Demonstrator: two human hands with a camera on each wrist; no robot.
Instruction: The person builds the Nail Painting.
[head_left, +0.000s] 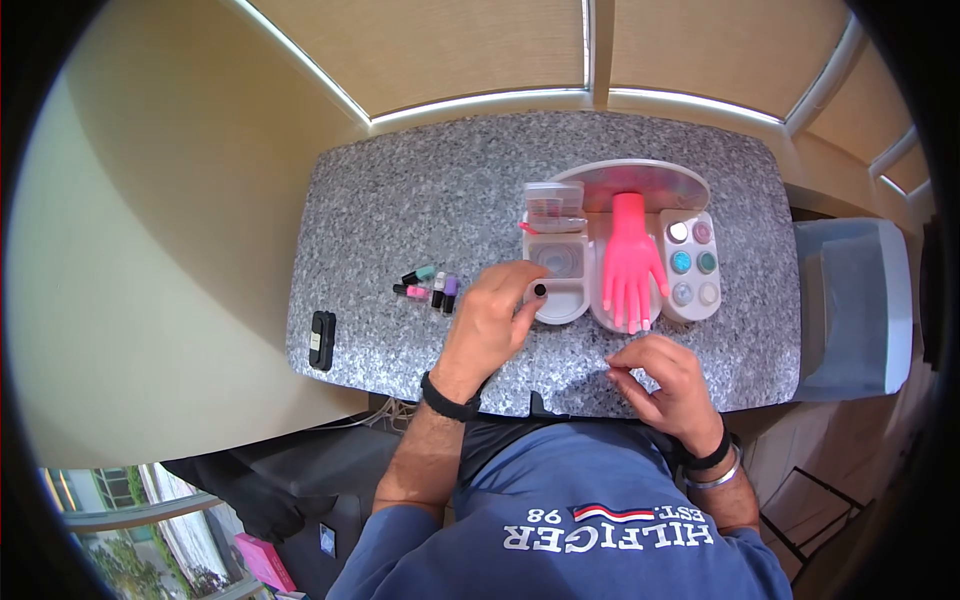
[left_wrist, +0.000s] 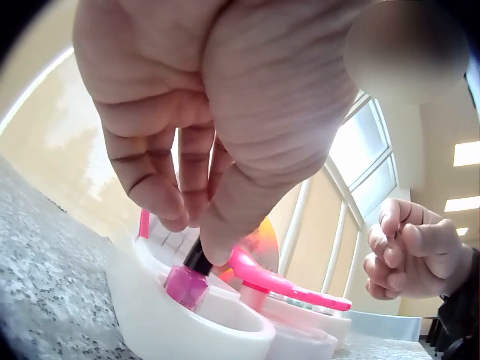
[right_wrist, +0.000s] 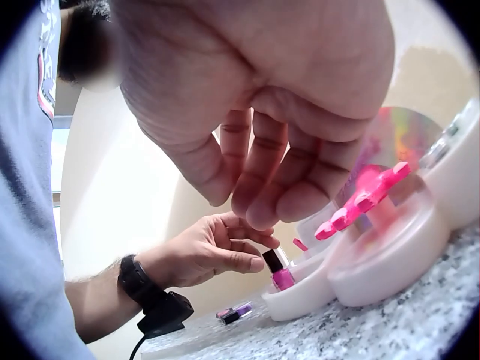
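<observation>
A magenta nail polish bottle (left_wrist: 186,287) with a black cap stands slightly tilted in the front left compartment of a white tray (left_wrist: 150,315). My left hand (head_left: 487,315) is right at the cap, its thumb tip close beside it and the bent fingertips just above; the cap shows uncovered in the head and right wrist views. Over the table's front edge my right hand (head_left: 665,380) hovers with loosely curled fingers and nothing visible in them. Just beyond it a pink practice hand (head_left: 628,250) lies palm down on the tray's middle part, fingers toward me.
Several small nail polish bottles (head_left: 440,290) lie left of the tray. A black case (head_left: 322,340) is near the table's left edge. Glitter pots (head_left: 681,262) fill the tray's right part, and a clear box (head_left: 554,205) stands at its back left. A blue-grey bin (head_left: 860,310) is at right.
</observation>
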